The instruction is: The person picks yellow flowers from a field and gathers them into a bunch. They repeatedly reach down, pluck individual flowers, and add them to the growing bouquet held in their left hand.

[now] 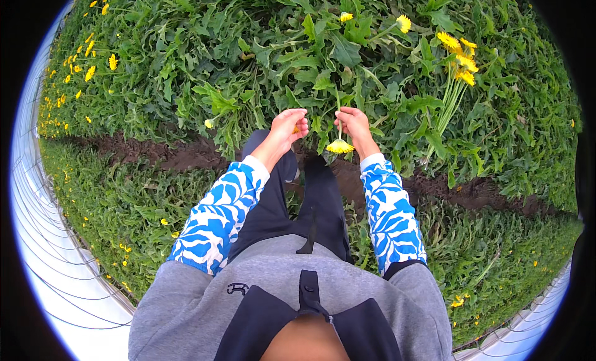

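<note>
My right hand (355,126) pinches the green stem of a yellow gerbera daisy (340,146). Its flower head hangs down below my fingers, and the stem runs up towards the leaves. To its left, my left hand (287,129) is raised over the row with its fingers curled. A small orange-yellow bit shows among those fingers, but whether they grip it is unclear. On the foliage to the right lies a bunch of picked yellow gerberas (450,100), heads at the top and bare stem ends towards the soil path.
Dense green gerbera foliage (260,49) fills the bed ahead. More yellow blooms (403,24) stand in it, with several at the far left. A dark soil path (181,154) runs beneath my legs, and another planted bed (153,207) lies behind it. Pale sheeting (70,277) borders the left side.
</note>
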`<move>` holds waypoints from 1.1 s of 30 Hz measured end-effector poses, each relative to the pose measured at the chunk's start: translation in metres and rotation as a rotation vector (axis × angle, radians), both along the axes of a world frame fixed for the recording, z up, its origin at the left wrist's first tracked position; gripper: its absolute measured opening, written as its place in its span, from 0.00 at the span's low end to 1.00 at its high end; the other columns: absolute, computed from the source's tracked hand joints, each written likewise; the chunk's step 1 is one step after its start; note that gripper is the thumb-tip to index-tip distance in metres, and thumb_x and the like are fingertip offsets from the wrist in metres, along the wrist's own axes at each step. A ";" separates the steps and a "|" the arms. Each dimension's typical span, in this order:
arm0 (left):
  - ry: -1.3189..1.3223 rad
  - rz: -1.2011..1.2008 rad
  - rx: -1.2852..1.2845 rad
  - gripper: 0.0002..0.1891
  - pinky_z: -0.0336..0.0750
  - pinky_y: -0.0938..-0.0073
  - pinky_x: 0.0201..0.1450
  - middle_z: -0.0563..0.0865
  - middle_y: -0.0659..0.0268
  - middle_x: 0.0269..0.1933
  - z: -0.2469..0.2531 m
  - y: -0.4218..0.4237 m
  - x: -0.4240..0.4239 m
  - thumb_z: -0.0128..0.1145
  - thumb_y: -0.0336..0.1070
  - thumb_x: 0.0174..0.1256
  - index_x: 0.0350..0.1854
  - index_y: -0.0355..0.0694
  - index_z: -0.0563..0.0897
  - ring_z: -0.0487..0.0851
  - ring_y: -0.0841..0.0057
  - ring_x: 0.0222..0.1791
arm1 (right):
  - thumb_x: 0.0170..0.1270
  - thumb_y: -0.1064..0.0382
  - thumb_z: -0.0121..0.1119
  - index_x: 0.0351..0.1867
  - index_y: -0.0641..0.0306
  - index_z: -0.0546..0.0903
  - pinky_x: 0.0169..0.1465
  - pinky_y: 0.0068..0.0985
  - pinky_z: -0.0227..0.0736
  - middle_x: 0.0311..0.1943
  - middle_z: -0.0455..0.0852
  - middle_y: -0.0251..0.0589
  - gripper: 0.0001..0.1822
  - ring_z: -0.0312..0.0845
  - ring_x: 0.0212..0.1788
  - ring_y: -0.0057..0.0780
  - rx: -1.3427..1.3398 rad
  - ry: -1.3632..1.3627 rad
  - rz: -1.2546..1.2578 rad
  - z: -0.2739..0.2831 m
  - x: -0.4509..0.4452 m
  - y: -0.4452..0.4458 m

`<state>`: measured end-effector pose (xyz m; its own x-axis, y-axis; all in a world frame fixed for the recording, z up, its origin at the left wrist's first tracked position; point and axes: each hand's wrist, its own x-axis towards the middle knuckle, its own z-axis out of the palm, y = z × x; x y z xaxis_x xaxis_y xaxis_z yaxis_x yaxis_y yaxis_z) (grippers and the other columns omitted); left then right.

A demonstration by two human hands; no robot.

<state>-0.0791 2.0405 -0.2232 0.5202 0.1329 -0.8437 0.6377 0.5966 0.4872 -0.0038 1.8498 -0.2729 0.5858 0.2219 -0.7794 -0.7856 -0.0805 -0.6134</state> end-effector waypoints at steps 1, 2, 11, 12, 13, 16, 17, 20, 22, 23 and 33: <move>-0.010 -0.038 0.015 0.07 0.79 0.75 0.36 0.80 0.70 0.30 -0.002 -0.001 0.006 0.54 0.35 0.68 0.44 0.41 0.79 0.80 0.81 0.30 | 0.59 0.66 0.62 0.48 0.69 0.75 0.23 0.15 0.63 0.26 0.84 0.36 0.17 0.71 0.20 0.16 0.046 0.018 -0.007 0.001 0.000 0.000; 0.004 -0.074 0.033 0.07 0.79 0.76 0.35 0.80 0.70 0.30 -0.005 -0.003 0.012 0.54 0.36 0.67 0.43 0.41 0.80 0.80 0.81 0.30 | 0.58 0.67 0.63 0.46 0.69 0.75 0.21 0.14 0.60 0.25 0.84 0.37 0.15 0.70 0.19 0.15 0.092 0.035 -0.016 0.002 0.000 0.000; 0.118 -0.418 0.148 0.13 0.76 0.79 0.30 0.80 0.70 0.30 -0.071 -0.025 0.070 0.56 0.44 0.66 0.42 0.39 0.80 0.78 0.82 0.27 | 0.57 0.69 0.64 0.38 0.69 0.74 0.18 0.15 0.61 0.23 0.83 0.38 0.11 0.68 0.16 0.15 0.028 -0.005 -0.059 0.013 0.002 0.024; 0.120 -0.413 0.143 0.15 0.75 0.77 0.26 0.80 0.68 0.29 -0.081 -0.030 0.075 0.55 0.46 0.67 0.41 0.36 0.80 0.79 0.80 0.25 | 0.57 0.67 0.65 0.38 0.69 0.74 0.19 0.15 0.62 0.23 0.83 0.38 0.12 0.71 0.17 0.15 0.015 -0.035 -0.017 0.010 0.001 0.026; 0.127 -0.395 0.066 0.16 0.75 0.75 0.23 0.80 0.67 0.28 -0.091 -0.030 0.081 0.55 0.45 0.67 0.41 0.35 0.79 0.79 0.77 0.23 | 0.57 0.66 0.66 0.39 0.69 0.74 0.19 0.15 0.63 0.23 0.83 0.38 0.14 0.71 0.17 0.15 0.055 -0.032 -0.028 0.009 0.000 0.029; 0.152 -0.270 -0.056 0.14 0.67 0.79 0.19 0.75 0.70 0.23 -0.115 -0.027 0.091 0.52 0.45 0.69 0.37 0.37 0.76 0.72 0.80 0.18 | 0.58 0.63 0.65 0.35 0.69 0.77 0.18 0.17 0.63 0.22 0.83 0.37 0.12 0.72 0.16 0.17 0.060 -0.020 0.043 0.008 0.008 0.033; 0.168 -0.222 -0.135 0.13 0.65 0.80 0.18 0.73 0.71 0.22 -0.121 -0.022 0.089 0.51 0.45 0.69 0.36 0.38 0.74 0.70 0.81 0.17 | 0.61 0.63 0.61 0.34 0.69 0.79 0.20 0.18 0.67 0.23 0.83 0.37 0.10 0.74 0.18 0.18 -0.012 -0.051 -0.004 -0.011 0.012 0.036; 0.233 -0.089 -0.253 0.13 0.56 0.83 0.16 0.66 0.75 0.19 -0.110 -0.028 0.096 0.47 0.45 0.72 0.31 0.42 0.70 0.62 0.84 0.15 | 0.65 0.65 0.54 0.38 0.69 0.81 0.28 0.20 0.74 0.28 0.85 0.39 0.08 0.78 0.23 0.21 -0.134 -0.145 -0.144 -0.058 0.046 0.040; 0.245 -0.099 -0.271 0.13 0.55 0.83 0.15 0.65 0.76 0.18 -0.101 -0.032 0.102 0.46 0.45 0.72 0.31 0.43 0.69 0.62 0.85 0.15 | 0.65 0.66 0.50 0.39 0.70 0.81 0.31 0.22 0.76 0.29 0.85 0.39 0.11 0.81 0.25 0.25 -0.214 -0.225 -0.086 -0.110 0.069 0.044; 0.240 -0.079 -0.320 0.14 0.55 0.83 0.15 0.64 0.76 0.18 -0.102 -0.035 0.101 0.46 0.46 0.72 0.30 0.44 0.68 0.61 0.85 0.15 | 0.65 0.66 0.50 0.39 0.70 0.82 0.33 0.23 0.77 0.28 0.85 0.39 0.11 0.81 0.25 0.27 -0.258 -0.235 -0.035 -0.138 0.080 0.044; 0.180 -0.258 -0.139 0.14 0.56 0.82 0.18 0.65 0.78 0.19 -0.100 -0.046 0.088 0.49 0.46 0.70 0.25 0.47 0.69 0.61 0.86 0.15 | 0.68 0.57 0.49 0.46 0.58 0.78 0.40 0.28 0.75 0.37 0.83 0.37 0.11 0.78 0.36 0.29 0.264 0.304 -0.391 -0.262 0.118 0.073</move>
<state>0.0087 1.9940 -0.3235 0.3631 -0.1060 -0.9257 0.8446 0.4570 0.2790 0.1142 1.9229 -0.5345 0.4211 0.2440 -0.8736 -0.8707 0.3785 -0.3140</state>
